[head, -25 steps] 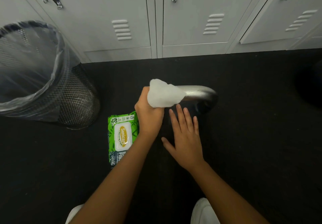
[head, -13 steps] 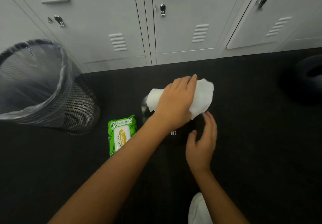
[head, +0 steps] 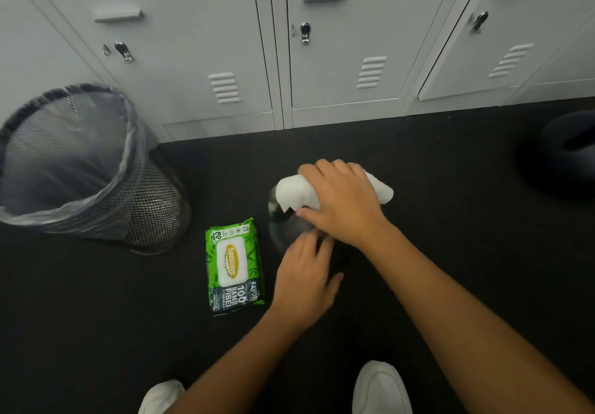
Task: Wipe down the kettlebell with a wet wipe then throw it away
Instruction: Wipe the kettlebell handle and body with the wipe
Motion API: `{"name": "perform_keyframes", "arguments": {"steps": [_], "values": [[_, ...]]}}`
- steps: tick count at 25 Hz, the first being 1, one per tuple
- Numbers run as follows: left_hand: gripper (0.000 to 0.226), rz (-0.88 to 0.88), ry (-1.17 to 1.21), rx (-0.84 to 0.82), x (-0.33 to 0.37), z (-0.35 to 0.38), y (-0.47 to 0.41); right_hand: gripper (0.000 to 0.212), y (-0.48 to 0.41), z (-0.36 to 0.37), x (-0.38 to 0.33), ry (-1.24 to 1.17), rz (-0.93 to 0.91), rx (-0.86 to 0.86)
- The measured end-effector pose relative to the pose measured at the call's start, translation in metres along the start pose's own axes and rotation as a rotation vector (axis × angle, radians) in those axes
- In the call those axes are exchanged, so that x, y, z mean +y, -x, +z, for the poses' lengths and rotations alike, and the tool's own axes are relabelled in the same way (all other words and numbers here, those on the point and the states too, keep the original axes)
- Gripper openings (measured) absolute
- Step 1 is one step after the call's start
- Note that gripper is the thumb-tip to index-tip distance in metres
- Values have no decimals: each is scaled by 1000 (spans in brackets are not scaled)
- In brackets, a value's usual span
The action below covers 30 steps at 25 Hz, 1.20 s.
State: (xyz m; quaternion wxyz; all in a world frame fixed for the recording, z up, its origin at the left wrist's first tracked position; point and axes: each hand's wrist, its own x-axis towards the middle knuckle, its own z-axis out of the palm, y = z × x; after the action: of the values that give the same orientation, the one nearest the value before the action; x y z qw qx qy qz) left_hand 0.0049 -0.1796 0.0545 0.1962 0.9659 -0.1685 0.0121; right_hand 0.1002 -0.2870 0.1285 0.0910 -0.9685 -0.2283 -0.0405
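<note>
The kettlebell [head: 279,220] stands on the dark floor, its black body mostly hidden under my hands and only a shiny stretch of handle showing on the left. My right hand [head: 341,203] presses a bunched white wet wipe [head: 293,193] over the top of the handle and is shut on it. My left hand [head: 306,273] lies flat lower down against the kettlebell's near side, fingers loosely spread and holding nothing.
A black mesh trash bin [head: 151,207] with a clear liner stands at the left. A green wet wipe pack [head: 233,265] lies just left of the kettlebell. Grey lockers [head: 338,59] line the back. A dark round object [head: 563,159] sits at the right. My white shoes [head: 380,388] are below.
The wipe has passed from my left hand to my right hand. My left hand dropped to the kettlebell's near side, and the view tilted up slightly.
</note>
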Motion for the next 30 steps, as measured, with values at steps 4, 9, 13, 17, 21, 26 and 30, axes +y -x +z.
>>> {"name": "perform_keyframes", "arguments": {"steps": [4,9,13,17,21,26,30], "values": [[108,-21,-123,-81,-12,21,-30,35,2,8,38,-245,158,52],[115,-44,-165,-120,-19,31,-40,27,13,43,43,-574,363,384],[114,-58,-209,-114,-18,38,-41,27,25,76,46,-1199,791,436],[115,-66,-220,-112,-17,40,-42,39,24,86,43,-1325,841,438],[116,-69,-230,-113,-16,37,-41,36,27,77,73,-1364,701,80],[118,-78,-240,-108,-15,38,-42,41,30,74,70,-1466,750,76],[114,-75,-250,-85,-15,39,-40,38,9,84,13,-1235,1123,704]]}}
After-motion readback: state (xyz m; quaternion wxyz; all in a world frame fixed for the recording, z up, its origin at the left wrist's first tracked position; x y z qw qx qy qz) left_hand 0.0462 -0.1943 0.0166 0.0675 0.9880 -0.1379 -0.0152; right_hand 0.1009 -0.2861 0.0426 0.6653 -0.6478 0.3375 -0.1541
